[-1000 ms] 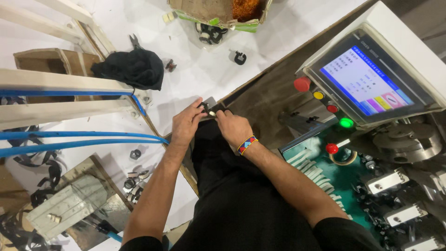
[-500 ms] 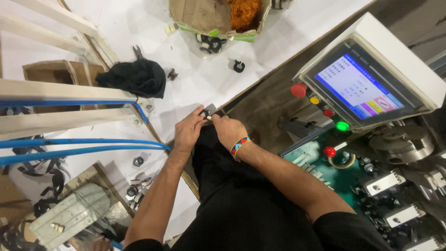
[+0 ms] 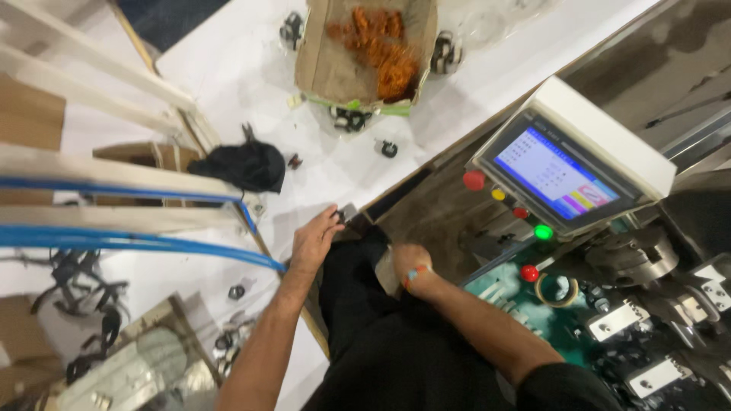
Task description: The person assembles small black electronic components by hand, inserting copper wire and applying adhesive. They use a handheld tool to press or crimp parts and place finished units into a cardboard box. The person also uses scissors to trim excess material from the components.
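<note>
My left hand (image 3: 314,242) reaches to the edge of the white table (image 3: 228,68), and its fingertips close on a small grey metal part (image 3: 348,215). My right hand (image 3: 406,261), with a beaded bracelet (image 3: 415,275) on the wrist, is drawn back against my dark trousers (image 3: 358,304). Its fingers curl downward out of sight beside a pale flap (image 3: 384,274), so what they hold is hidden.
A machine control panel with a lit touch screen (image 3: 554,172) stands on the right, with red (image 3: 474,180), yellow (image 3: 498,195) and green (image 3: 543,232) buttons and a tape roll (image 3: 556,288) below. A cardboard box of orange pieces (image 3: 369,53), a black cloth (image 3: 240,166) and blue hoses (image 3: 137,247) lie nearby.
Both hands were together on the small part. Now my right hand has pulled back to my trousers while my left stays at the part. The view has tilted upward.
</note>
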